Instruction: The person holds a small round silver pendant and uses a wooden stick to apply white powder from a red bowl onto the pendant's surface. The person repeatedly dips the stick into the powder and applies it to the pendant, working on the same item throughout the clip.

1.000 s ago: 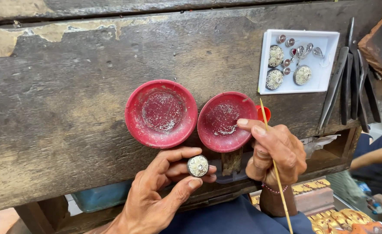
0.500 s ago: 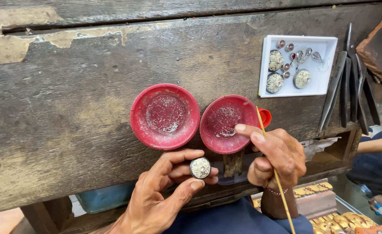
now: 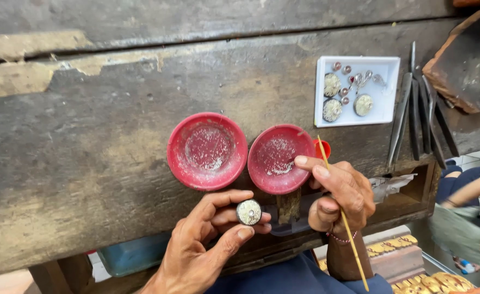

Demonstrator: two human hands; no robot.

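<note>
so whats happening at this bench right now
A person sits at a worn wooden bench. The left hand pinches a small round silvery piece between thumb and fingers. The right hand holds a thin stick, its tip over the right red dish. A second red dish, a white tray of small pieces and some metal tools lie nearby.

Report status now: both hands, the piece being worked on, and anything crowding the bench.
Left hand pinching a small round disc. Right hand gripping a thin stick, tip over the right red dish. Nothing between the stick and the disc.
</note>
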